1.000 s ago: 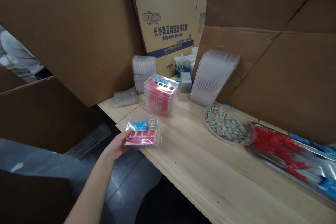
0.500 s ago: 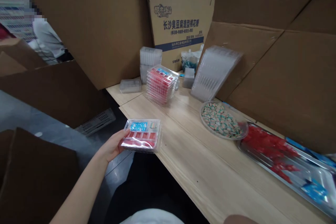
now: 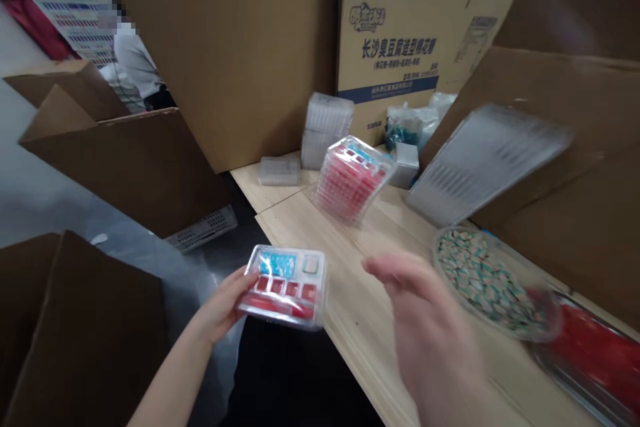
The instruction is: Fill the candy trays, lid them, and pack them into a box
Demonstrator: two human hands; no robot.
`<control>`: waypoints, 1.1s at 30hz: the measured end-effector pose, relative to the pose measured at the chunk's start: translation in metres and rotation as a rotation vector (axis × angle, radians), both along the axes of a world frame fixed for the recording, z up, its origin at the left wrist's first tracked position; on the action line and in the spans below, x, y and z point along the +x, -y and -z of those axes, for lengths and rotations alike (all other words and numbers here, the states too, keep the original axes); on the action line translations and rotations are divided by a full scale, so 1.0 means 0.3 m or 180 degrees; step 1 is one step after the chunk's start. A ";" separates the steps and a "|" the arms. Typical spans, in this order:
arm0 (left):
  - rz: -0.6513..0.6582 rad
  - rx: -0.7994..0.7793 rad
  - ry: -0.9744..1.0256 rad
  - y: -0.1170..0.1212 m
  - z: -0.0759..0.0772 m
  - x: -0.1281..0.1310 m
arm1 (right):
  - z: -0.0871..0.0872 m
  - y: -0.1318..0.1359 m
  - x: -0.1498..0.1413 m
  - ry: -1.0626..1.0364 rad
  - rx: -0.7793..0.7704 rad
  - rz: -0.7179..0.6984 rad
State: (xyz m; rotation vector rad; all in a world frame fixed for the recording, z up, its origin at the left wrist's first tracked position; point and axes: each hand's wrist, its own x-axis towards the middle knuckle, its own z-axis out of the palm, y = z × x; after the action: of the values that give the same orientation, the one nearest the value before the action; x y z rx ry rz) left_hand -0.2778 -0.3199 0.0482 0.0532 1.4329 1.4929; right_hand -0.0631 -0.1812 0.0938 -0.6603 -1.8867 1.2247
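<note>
My left hand [image 3: 225,303] grips the left edge of a clear plastic candy box [image 3: 283,287], held in front of the table's near edge. Inside it are a blue packet, a small pale piece, a row of red-brown squares and red pieces below. My right hand [image 3: 425,320], blurred by motion, hovers over the tabletop with its fingers stretched out and nothing visible in them. It is apart from the box. Beyond the hands, a stack of similar filled boxes [image 3: 350,180] stands on the table.
A round tray of small green-and-white pieces [image 3: 487,280] and a metal tray with red packets [image 3: 600,353] lie at right. Stacked clear plastic trays [image 3: 480,160] lean on cardboard. Cartons [image 3: 125,173] stand at left; a person [image 3: 137,63] is beyond.
My right hand has come into view from the bottom right, over the table. The left hand still holds the box, now slightly lower and to the right; the whole view has shifted.
</note>
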 end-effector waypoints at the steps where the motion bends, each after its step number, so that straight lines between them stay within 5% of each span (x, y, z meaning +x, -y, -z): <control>1: 0.0051 -0.0010 0.0003 -0.010 -0.001 -0.023 | 0.018 0.000 -0.060 0.0148 -0.0140 0.0042; 5: 0.0216 -0.0072 0.0232 -0.054 -0.014 -0.114 | 0.077 0.012 -0.265 0.1028 -0.0933 0.0205; 9: 0.0283 -0.0302 0.0557 -0.062 -0.065 -0.188 | 0.063 0.036 -0.372 0.1323 -0.1071 0.0246; 14: 0.0408 -0.0649 0.0850 -0.030 -0.162 -0.240 | -0.025 0.070 -0.419 0.1419 -0.1153 0.0640; 19: 0.0481 -0.0153 0.0603 -0.008 -0.252 -0.286 | -0.125 0.151 -0.455 0.1489 -0.1314 0.1058; 26: 0.1293 0.0047 0.0940 -0.032 -0.430 -0.382 | -0.284 0.241 -0.490 0.1344 -0.1327 0.2021; 29: 0.1614 0.0088 0.1207 -0.095 -0.458 -0.405 | -0.338 0.253 -0.473 0.0858 -0.1536 0.2248; 33: 0.1774 0.0084 0.1090 -0.173 -0.443 -0.401 | -0.386 0.246 -0.452 -0.0087 -0.2421 0.2274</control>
State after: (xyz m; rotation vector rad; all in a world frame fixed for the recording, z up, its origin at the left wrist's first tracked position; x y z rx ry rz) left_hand -0.3980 -0.2681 0.1810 0.1882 1.0123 1.0017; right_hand -0.1986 -0.2551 0.2097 -1.5387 -0.9401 1.4004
